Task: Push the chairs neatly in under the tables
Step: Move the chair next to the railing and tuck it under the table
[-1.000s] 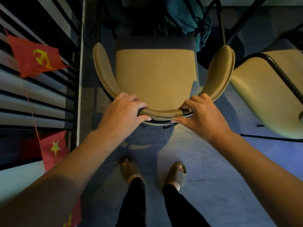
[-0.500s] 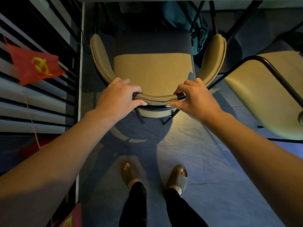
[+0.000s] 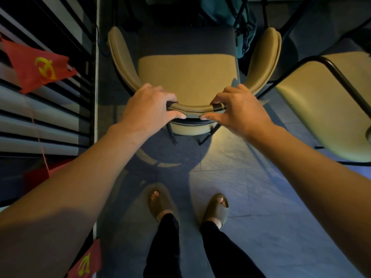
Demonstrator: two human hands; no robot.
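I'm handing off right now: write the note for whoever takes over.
Left hand: gripping the backrest top of the chair.
Right hand: gripping the same backrest.
Chair: squarely ahead, the seat's far part in shadow; no table edge in view.
Second chair: on the right, turned at an angle, untouched.
Left: finish pushing this chair in, then straighten and push the second.

Chair point(image 3: 188, 77) straight ahead, seat facing away from the person, front half in shadow. Left hand point(image 3: 148, 109) and right hand point(image 3: 241, 109) on the top rail of the backrest, left and right of its middle, fingers point(image 3: 170, 99) curled over it. Second chair point(image 3: 325, 105) to the right, near the first. Slatted wall point(image 3: 40, 121) on the left, flag point(image 3: 40, 67) hanging on it. Feet point(image 3: 160, 205) on the floor point(image 3: 261, 197) behind the chair
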